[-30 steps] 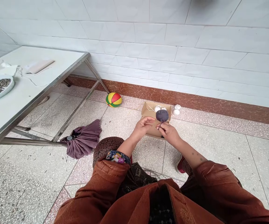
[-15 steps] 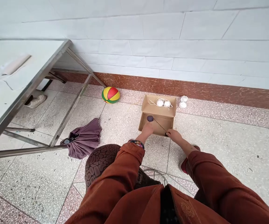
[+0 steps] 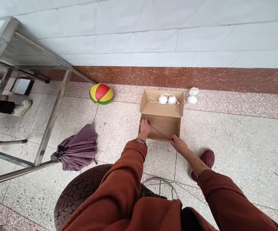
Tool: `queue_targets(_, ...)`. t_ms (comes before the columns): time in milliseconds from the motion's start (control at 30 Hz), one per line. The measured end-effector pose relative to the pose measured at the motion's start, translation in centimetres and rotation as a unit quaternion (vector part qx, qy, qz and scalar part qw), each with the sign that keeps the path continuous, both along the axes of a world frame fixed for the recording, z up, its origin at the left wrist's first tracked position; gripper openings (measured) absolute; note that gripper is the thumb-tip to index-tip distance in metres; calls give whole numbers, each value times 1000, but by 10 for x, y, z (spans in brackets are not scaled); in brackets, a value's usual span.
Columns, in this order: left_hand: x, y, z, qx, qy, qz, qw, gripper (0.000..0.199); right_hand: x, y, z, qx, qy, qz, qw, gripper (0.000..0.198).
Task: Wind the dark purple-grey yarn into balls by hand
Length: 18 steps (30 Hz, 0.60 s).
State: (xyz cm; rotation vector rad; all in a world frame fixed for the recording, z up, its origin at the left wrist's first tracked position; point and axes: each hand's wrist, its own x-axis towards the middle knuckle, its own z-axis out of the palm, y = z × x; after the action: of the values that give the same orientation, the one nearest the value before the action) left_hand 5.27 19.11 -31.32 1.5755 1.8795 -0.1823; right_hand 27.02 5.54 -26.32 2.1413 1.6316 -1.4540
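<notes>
My left hand is closed around a dark ball of yarn, at the left side of an open cardboard box. Most of the ball is hidden behind my fingers. From it a thin dark strand runs taut, slanting down to my right hand. There my fingertips pinch the strand at the box's front edge, near its right corner. Two white yarn balls with loose ends lie in the raised lid of the box.
Two more white yarn balls sit on the floor right of the lid. A coloured ball rests by the wall, and a folded purple umbrella lies beside the metal table frame. Another person's shoe shows at the left.
My left hand has moved up and left onto the dark yarn ball, which now mostly disappears behind it. My right hand stays at the box's front edge. The view has shifted.
</notes>
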Motion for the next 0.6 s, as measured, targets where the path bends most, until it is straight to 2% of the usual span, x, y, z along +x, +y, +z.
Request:
queue_targets(100, -1, 11, -19, -18, 24, -26, 999, 69, 4, 3, -7, -12, -4, -23, 1000, 22)
queue_targets(200, -3, 16, -35, -35, 45, -33, 998, 58, 8, 6, -12, -14, -4, -39, 999, 22)
queue_targets(333, -10, 9, -45, -63, 31, -29, 997, 45, 9, 9, -16, -9, -8, -51, 999, 21)
queue_targets(467, -11, -3, -34, -70, -20, 7, 997, 54, 5, 9, -17, 11, -12, -51, 999, 18)
queue_targets(533, -5, -6, -20, -60, -60, 35, 996, 64, 3, 12, -13, 28, -29, -55, 998, 18)
queue_targets(600, 5, -8, 1, -49, -124, 62, 989, 66, 2, 19, -4, 79, -54, -67, 993, 22)
